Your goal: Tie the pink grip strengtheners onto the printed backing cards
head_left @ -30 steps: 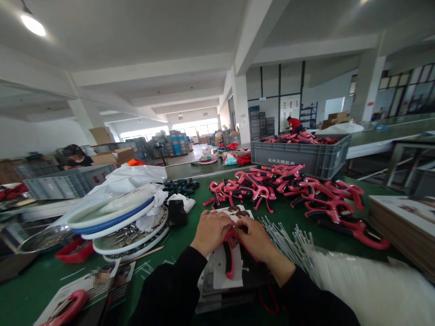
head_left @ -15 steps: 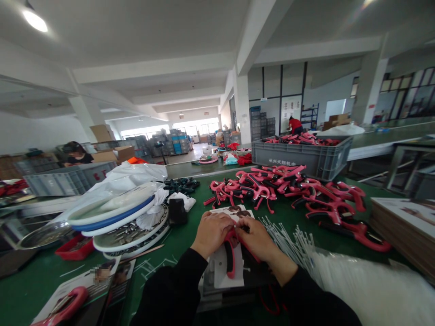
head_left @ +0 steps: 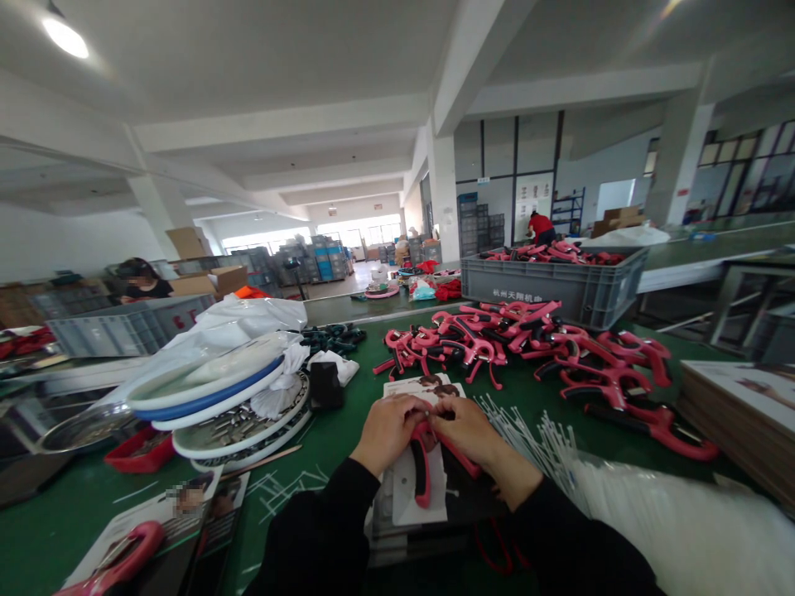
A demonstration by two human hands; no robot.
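Observation:
Close together in front of me, my left hand (head_left: 392,430) and my right hand (head_left: 467,429) pinch with their fingertips at the top of a pink plier-like hand tool (head_left: 423,476) with black grips. Both hands are closed; a small pale bit shows between the fingertips, too small to make out. The tool lies on a printed card (head_left: 407,386), its handles pointing towards me. Under it is a stack of dark-backed cards. To the right of my right hand lie loose white cable ties (head_left: 527,434), beside a clear bag (head_left: 683,521) full of them.
Behind my hands spreads a heap of pink tools (head_left: 472,335), with a grey crate (head_left: 546,285) of more beyond. Stacked trays (head_left: 242,455) with metal parts and a red bin (head_left: 140,454) stand left. Card stacks (head_left: 733,414) flank both sides. Two people work farther off.
My fingers have shifted slightly at the top of the pink tool, and more of its right handle shows beneath my right hand. The tool stays on the card.

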